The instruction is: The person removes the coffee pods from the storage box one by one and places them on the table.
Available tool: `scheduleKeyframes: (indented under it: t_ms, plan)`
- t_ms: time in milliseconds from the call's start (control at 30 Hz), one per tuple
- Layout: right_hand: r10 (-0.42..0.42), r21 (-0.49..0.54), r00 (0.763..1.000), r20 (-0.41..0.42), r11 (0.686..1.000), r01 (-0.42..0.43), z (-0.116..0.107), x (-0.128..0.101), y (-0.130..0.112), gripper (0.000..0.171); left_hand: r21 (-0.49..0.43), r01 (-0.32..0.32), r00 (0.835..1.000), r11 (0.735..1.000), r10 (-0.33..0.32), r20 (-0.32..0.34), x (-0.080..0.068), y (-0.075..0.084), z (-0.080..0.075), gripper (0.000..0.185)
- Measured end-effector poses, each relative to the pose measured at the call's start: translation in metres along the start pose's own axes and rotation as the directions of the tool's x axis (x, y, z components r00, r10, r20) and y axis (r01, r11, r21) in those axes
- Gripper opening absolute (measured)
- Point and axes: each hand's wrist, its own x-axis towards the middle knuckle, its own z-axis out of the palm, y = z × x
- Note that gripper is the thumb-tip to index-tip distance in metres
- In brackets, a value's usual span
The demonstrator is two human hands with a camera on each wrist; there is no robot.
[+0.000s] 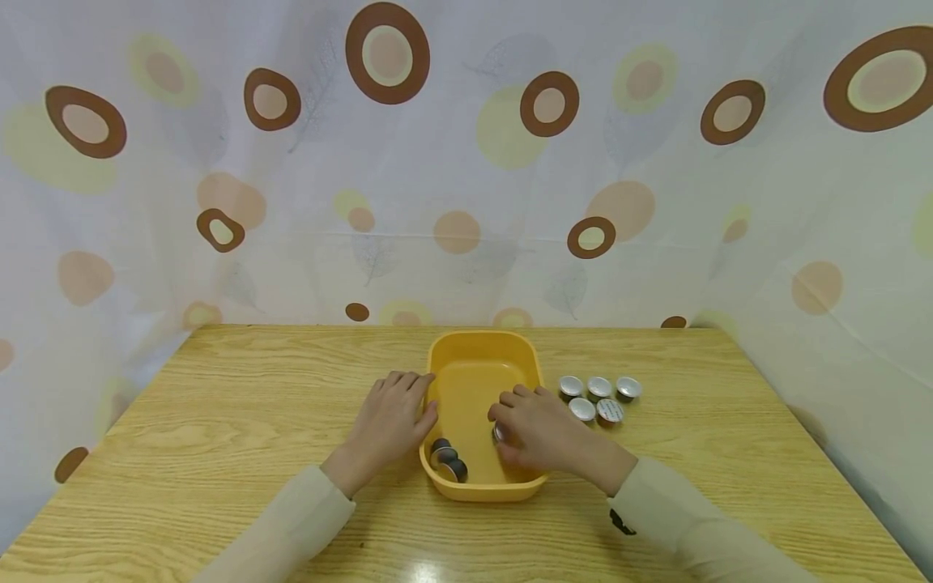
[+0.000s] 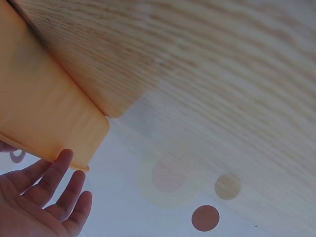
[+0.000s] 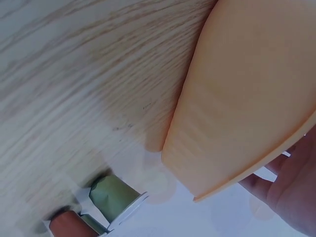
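A yellow tub stands on a wooden table, near the middle, in front of a white curtain printed with brown and cream rings. The left hand lies flat against the tub's left outer wall, its fingers straight and close together, the tips reaching the rim; it grips nothing. In the left wrist view the same fingers touch the rim of the tub from outside, spread and relaxed. The right hand reaches over the tub's right wall into it, fingers curled down, and pinches a small capsule at its fingertips, low inside the tub near the right wall; only a sliver of the capsule shows. Two more capsules lie on the tub's floor at the near left corner, touching each other. Five foil-topped capsules sit on the table just right of the tub, in two short rows, close together. The right wrist view shows the tub's outer wall above the table, a green capsule on its side with a brown one beside it, and part of the hand at the lower right. Both arms wear pale sleeves.
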Motion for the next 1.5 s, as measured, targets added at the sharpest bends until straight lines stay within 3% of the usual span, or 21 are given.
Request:
scheduleKeyframes:
  t_ms: [300,833,1300,1500]
  plan:
    - [0.031,0.025,0.999,-0.02,0.999,-0.03,-0.006,-0.002,0.006,0.021,-0.006,0.003,1.0,1.0,-0.003,-0.001,0.0,0.001,-0.001,0.037]
    - [-0.012,-0.009,0.993,-0.121,1.0,0.011,-0.025,-0.009,0.02,0.027,-0.002,0.011,1.0,1.0,-0.011,0.016,0.0,0.001,-0.002,0.037]
    - [0.038,0.0,0.978,-0.207,0.999,-0.039,-0.039,-0.019,0.04,0.022,-0.01,0.007,1.0,1.0,-0.007,0.009,0.0,0.001,-0.001,0.037]
    - [0.103,0.007,0.976,-0.191,0.995,-0.103,-0.041,-0.027,0.05,0.028,-0.003,0.003,1.0,1.0,-0.003,0.007,0.0,0.001,-0.001,0.037]
